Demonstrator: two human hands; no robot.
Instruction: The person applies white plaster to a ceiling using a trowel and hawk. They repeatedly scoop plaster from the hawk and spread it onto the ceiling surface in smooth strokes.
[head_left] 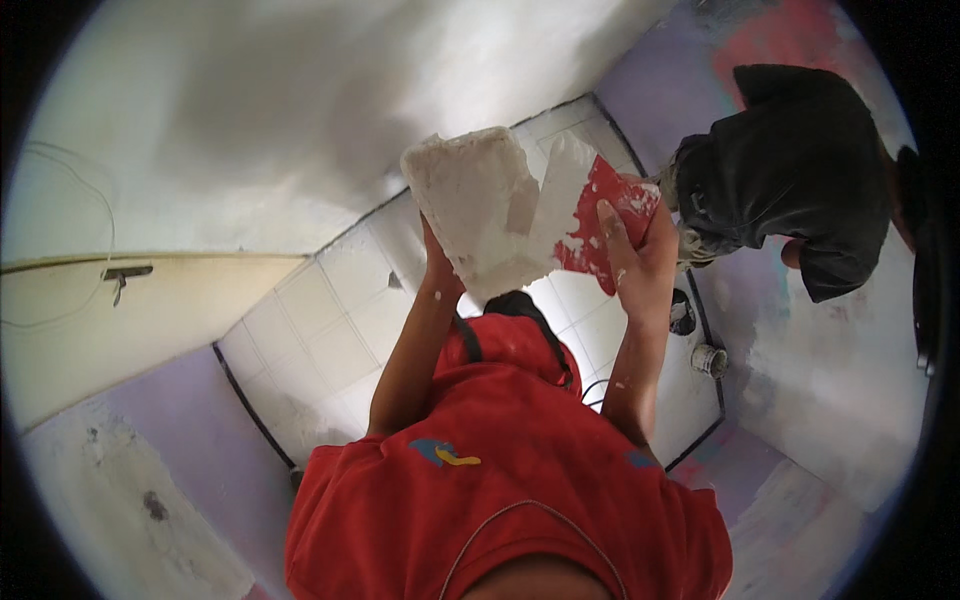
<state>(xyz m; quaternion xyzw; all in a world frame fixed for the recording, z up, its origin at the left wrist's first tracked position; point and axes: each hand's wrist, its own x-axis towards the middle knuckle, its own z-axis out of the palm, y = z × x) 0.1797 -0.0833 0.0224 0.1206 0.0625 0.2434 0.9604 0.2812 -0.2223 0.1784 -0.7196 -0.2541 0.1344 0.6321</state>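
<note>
My left hand (440, 272) holds up a flat board (478, 205) thickly coated with white plaster. My right hand (632, 250) grips a red scraper (610, 215), its blade smeared white and pressed against the right edge of the board. Both forearms rise from my red shirt (500, 470) in the lower middle of the view. White specks dot my right forearm.
A white tiled floor (320, 330) with dark edging lies below. Another person in dark clothes (800, 170) bends at the upper right. A small can (708, 358) and a dark round container (682, 312) stand on the tiles. Purple and white plastered walls (150, 440) surround.
</note>
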